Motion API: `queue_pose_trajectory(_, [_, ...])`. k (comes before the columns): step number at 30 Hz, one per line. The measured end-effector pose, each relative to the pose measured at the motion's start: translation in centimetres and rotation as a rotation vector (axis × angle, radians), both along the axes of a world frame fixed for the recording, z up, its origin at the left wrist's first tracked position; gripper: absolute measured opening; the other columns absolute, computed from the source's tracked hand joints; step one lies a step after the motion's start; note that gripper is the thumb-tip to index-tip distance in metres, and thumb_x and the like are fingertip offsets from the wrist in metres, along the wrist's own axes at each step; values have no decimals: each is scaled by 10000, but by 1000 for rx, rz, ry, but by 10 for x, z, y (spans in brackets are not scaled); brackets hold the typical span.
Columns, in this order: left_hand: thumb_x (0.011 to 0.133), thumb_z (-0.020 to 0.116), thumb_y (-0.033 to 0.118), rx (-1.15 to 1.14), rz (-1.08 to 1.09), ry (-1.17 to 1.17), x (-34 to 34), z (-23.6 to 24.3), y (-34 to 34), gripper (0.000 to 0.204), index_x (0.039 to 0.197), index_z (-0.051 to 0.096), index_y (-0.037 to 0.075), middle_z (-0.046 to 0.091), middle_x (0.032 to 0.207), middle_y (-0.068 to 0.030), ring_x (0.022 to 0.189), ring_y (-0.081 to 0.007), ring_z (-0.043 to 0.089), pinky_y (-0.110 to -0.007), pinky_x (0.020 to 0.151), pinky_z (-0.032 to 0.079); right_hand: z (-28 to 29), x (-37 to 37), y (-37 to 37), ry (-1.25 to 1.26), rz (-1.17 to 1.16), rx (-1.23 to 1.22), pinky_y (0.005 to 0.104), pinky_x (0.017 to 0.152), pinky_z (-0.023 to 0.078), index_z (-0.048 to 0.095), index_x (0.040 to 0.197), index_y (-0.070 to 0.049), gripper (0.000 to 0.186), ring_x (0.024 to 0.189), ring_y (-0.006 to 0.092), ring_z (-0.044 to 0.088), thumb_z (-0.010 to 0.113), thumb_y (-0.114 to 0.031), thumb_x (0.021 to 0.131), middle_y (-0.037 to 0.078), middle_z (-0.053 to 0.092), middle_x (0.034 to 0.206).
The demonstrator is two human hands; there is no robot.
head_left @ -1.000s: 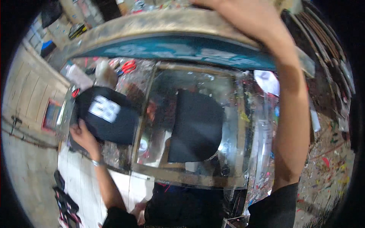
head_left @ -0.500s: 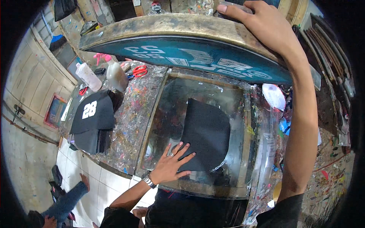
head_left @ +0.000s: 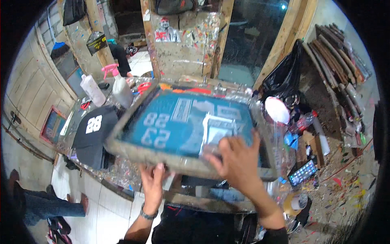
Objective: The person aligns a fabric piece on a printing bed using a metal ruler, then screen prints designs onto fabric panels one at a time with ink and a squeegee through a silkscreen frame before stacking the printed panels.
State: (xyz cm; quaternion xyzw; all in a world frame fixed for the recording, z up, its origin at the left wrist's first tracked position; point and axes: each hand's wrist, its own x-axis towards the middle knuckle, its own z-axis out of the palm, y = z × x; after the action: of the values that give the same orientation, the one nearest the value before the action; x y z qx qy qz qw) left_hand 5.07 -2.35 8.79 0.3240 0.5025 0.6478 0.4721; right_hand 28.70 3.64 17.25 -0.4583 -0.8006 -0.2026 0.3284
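A wooden screen-printing frame (head_left: pixel 183 162) with teal mesh (head_left: pixel 174 136) and pale stencil shapes is tilted over the glass-topped worktable, its near rail raised. My left hand (head_left: pixel 152 185), with a metal watch at the wrist, grips that near rail from below. Over the mesh, my right hand (head_left: pixel 239 162) is closed with fingers curled, beside a white smear of ink (head_left: pixel 206 126). Motion blur hides what it holds. The frame covers most of the glass bed, so the black fabric piece seen there before is hidden. To the left rests a stack of black fabric pieces (head_left: pixel 95 140), the top one printed white.
A white bottle (head_left: pixel 93 90) and a pink-topped spray bottle (head_left: pixel 122 90) stand behind the stack, near red-handled scissors (head_left: pixel 143 87). At right are a lit phone (head_left: pixel 302 173), a tape roll (head_left: pixel 300 202) and a black plastic bag (head_left: pixel 284 69). Another person's leg (head_left: pixel 57 207) shows lower left.
The frame has come down from nearly upright to low over the bed. My left hand has left the fabric for its near rail; my right has moved from its top edge to the mesh.
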Motion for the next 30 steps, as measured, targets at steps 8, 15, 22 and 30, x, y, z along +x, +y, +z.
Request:
queue_pose_trajectory(8, [998, 627, 193, -105, -42, 177, -16, -91, -30, 313, 1101, 436, -33, 651, 873, -144, 750, -225, 716, -308, 618, 588, -67, 5, -24, -145, 101, -662, 467, 786, 486, 593, 996, -110, 288, 710, 274, 706, 739, -300, 836, 99, 701, 800])
queue_pose_trajectory(15, [991, 630, 161, -126, -106, 167, -24, -88, -23, 277, 1021, 431, -28, 657, 841, -165, 722, -230, 709, -329, 622, 596, -107, 14, 93, -217, 39, -334, 603, 927, 404, 606, 991, -112, 118, 757, 241, 710, 590, -135, 876, 85, 692, 781])
queue_pose_trajectory(22, [992, 626, 164, -284, -210, 91, -35, -91, -19, 334, 1089, 412, -74, 673, 872, -220, 752, -265, 718, -347, 644, 609, -82, 22, 101, -207, 77, -634, 425, 822, 491, 618, 995, -124, 214, 766, 313, 690, 715, -257, 858, 89, 698, 800])
queue_pose_trajectory(30, [1002, 615, 189, -331, -206, 70, -34, -92, -20, 341, 1142, 439, -67, 676, 906, -220, 773, -271, 721, -359, 671, 612, -100, 38, 156, -243, 74, -405, 532, 898, 465, 563, 1004, -91, 238, 847, 337, 690, 706, -219, 863, 123, 686, 874])
